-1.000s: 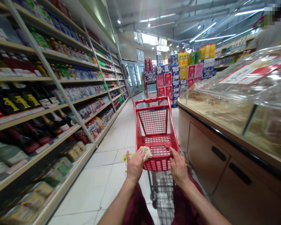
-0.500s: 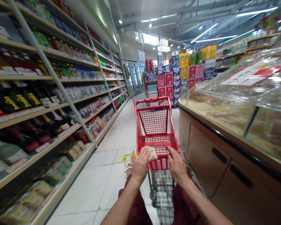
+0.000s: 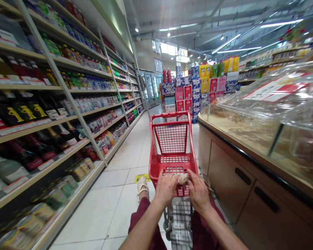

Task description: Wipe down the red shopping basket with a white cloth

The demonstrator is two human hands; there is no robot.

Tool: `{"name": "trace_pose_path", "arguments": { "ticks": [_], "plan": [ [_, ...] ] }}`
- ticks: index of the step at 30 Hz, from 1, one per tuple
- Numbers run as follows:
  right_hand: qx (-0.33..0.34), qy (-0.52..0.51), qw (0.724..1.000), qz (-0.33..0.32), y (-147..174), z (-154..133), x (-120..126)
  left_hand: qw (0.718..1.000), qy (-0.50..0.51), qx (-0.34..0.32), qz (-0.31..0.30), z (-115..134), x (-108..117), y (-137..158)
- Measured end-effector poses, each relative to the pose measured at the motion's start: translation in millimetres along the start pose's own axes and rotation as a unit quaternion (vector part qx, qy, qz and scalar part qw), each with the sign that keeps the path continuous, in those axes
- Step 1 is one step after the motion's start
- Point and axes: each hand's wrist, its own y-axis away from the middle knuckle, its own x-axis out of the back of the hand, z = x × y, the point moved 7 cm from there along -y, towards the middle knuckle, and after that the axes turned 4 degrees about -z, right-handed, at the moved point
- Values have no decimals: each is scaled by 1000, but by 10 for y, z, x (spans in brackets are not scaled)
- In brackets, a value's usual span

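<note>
A red plastic shopping cart stands in front of my knees, its basket bare. At its near rim, a small crumpled cream cloth is bunched between my two hands. My left hand is closed, with its thumb and fingers against the cloth's left side. From the other side, my right hand closes on the cloth with bent fingers. Part of the cloth is hidden by the fingers.
Shelves of bottles and cans line the left. On the right stands a wooden display counter with clear covers. Stacked drink boxes are ahead. A yellow floor sticker lies beside my shoe.
The cloth has moved right from under my left hand to between both hands. My right hand has come onto it. The cart sits slightly lower in view.
</note>
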Motion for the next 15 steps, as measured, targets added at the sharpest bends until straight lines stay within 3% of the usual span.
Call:
{"name": "trace_pose_path", "arguments": {
  "ticks": [4,7,11,15],
  "plan": [
    [-6,12,1000,-17,-13,-55,-47,998,-35,44,25,-461,150,201],
    [3,32,999,-29,1,-102,-133,997,-59,41,3,-600,147,240],
    [29,88,994,-63,39,-24,-223,997,-71,10,-25,-483,68,126],
    [40,134,987,-79,18,273,-153,999,-25,0,-34,-227,36,-1]
  ]
}}
